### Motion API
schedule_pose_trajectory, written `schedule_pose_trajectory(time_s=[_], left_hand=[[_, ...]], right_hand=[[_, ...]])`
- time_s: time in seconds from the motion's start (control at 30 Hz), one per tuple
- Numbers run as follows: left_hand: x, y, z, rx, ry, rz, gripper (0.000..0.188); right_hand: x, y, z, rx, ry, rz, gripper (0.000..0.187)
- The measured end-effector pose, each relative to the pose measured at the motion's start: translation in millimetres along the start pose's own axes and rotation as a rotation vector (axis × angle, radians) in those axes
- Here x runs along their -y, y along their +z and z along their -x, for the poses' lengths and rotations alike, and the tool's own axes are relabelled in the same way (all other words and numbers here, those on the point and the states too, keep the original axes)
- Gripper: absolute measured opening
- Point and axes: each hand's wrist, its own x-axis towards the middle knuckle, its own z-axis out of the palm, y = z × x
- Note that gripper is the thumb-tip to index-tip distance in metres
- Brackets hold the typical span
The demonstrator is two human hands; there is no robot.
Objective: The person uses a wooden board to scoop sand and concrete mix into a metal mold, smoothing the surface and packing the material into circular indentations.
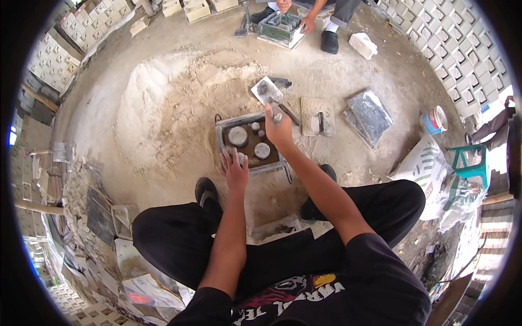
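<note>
A rectangular metal mould [220,142] with wire handles lies on the ground before me. Brown, sand-like material fills it around a large round pale disc [237,136], a second disc [262,150] and smaller round pieces [255,126]. My left hand [235,169] rests at the mould's near left part, fingers spread, partly covering another round piece. Over the far right corner, my right hand [278,129] is closed on a dark stick-like tool [289,112]; its exact kind is unclear. Just beyond that hand is a pale square plate [265,87] with a dark smudge.
A sand heap [157,103] spreads to the left. Right of the mould lie a wooden float [318,117] and dark flat plates [370,117]. Farther right are a bucket [434,120], white sacks [424,168] and a green stool [470,163]. Another person's hand [308,23] touches a second mould [280,32].
</note>
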Motion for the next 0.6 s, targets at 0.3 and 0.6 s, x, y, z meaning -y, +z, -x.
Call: schedule_pose_trajectory(time_s=[0.3,0.6], left_hand=[[4,12,-3,-0.038,-0.004,-0.025,0.045],[6,13,-2,-0.071,-0.029,-0.037,0.043]], right_hand=[[14,-13,19,0.0,0.186,-0.021,0.045],[35,-15,28,0.018,0.293,0.116,0.047]])
